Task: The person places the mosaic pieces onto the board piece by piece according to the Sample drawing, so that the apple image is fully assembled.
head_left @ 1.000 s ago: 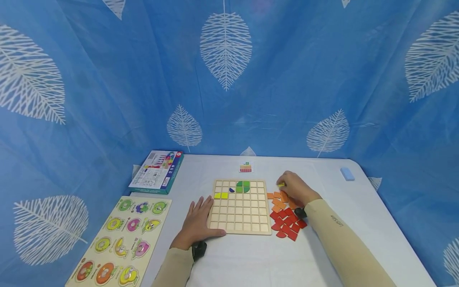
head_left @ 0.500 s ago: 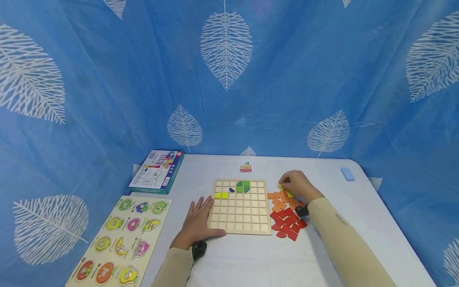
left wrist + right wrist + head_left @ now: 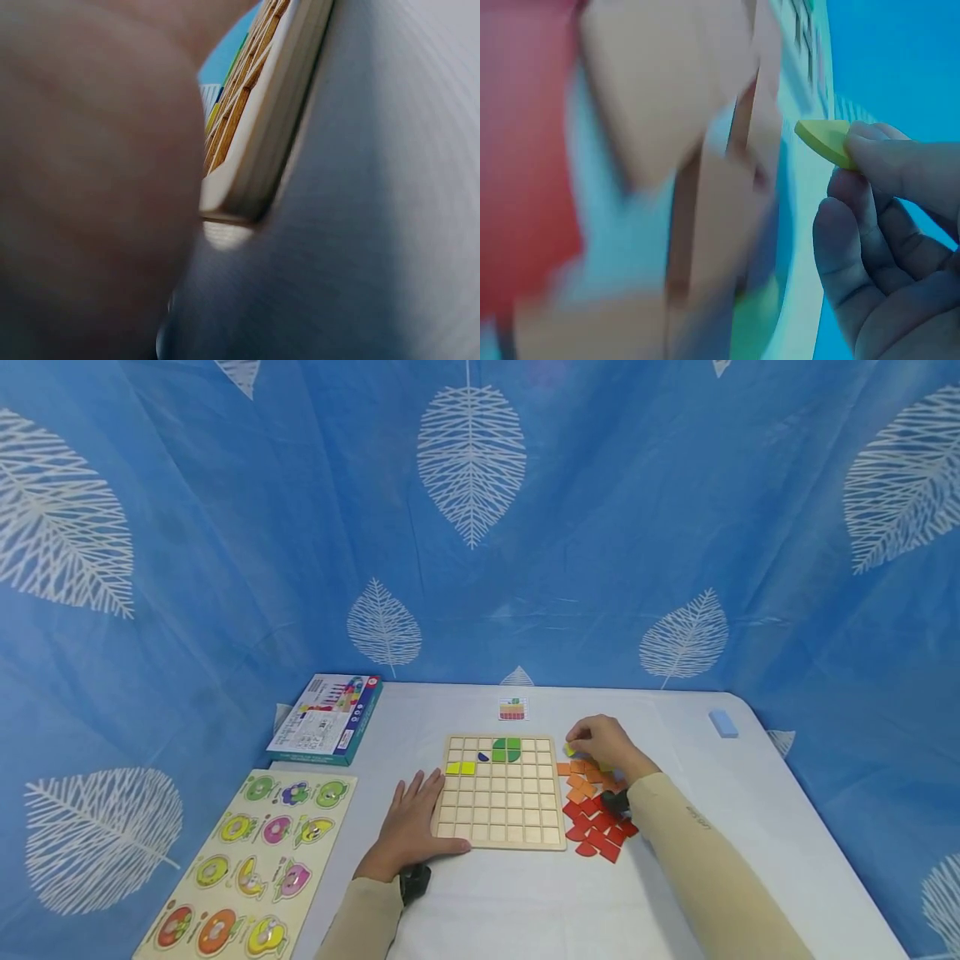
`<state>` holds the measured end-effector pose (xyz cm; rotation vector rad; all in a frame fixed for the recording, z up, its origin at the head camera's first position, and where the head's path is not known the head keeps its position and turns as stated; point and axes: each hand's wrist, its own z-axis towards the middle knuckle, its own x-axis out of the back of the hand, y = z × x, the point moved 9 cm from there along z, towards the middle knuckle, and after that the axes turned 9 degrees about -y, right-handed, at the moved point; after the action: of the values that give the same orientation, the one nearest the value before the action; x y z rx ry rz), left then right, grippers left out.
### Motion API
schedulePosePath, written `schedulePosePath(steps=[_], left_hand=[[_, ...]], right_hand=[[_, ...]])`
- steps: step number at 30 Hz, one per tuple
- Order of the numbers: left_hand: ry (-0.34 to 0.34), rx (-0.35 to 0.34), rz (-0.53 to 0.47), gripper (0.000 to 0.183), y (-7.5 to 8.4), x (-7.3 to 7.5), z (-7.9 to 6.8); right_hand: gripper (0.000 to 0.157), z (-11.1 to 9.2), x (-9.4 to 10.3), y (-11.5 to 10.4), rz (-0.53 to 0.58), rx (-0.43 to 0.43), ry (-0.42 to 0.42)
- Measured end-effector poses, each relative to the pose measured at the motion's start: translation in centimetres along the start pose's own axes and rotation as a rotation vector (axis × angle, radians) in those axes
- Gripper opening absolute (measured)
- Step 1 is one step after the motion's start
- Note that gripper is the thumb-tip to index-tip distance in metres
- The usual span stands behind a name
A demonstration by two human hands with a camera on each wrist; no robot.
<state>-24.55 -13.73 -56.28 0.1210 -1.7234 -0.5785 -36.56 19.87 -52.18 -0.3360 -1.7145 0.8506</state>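
My right hand (image 3: pixel 609 745) pinches a yellow tile with one curved edge (image 3: pixel 825 139) between thumb and fingers. It is just off the right side of the wooden grid board (image 3: pixel 498 810). My left hand (image 3: pixel 408 828) rests along the board's left edge, fingers straight and spread, thumb at the front corner. On the board lie two yellow tiles (image 3: pixel 460 768), a small dark blue piece (image 3: pixel 483 757) and several green tiles (image 3: pixel 506 749). Orange tiles (image 3: pixel 576 782) and red tiles (image 3: pixel 597 833) lie heaped right of the board, partly under my right hand and wrist.
Behind the board lies a small picture card (image 3: pixel 513 709). To the left are a flat box (image 3: pixel 322 718) and a fruit puzzle board (image 3: pixel 251 860). A light blue block (image 3: pixel 723 724) lies at the far right. A blue leaf-patterned cloth (image 3: pixel 555 568) hangs behind the table.
My right hand has moved left from above the orange tiles toward the board, with the yellow tile between its fingertips. The left hand stays in place.
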Motion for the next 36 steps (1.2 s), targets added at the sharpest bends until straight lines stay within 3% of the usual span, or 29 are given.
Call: schedulePosePath(steps=[17, 29, 36], left_hand=[[-0.002, -0.001, 0.010, 0.131, -0.1, -0.1, 0.1], [-0.020, 0.005, 0.009, 0.130, -0.2, 0.0, 0.1], [-0.017, 0.002, 0.023, 0.131, -0.3, -0.2, 0.2]], right_hand=[[0.004, 2.2, -5.1, -6.0, 0.079, 0.067, -0.031], [0.004, 3.3, -9.1, -9.8, 0.062, 0.131, -0.122], [0.005, 3.6, -10.9, -10.8, 0.119, 0.078, -0.117]])
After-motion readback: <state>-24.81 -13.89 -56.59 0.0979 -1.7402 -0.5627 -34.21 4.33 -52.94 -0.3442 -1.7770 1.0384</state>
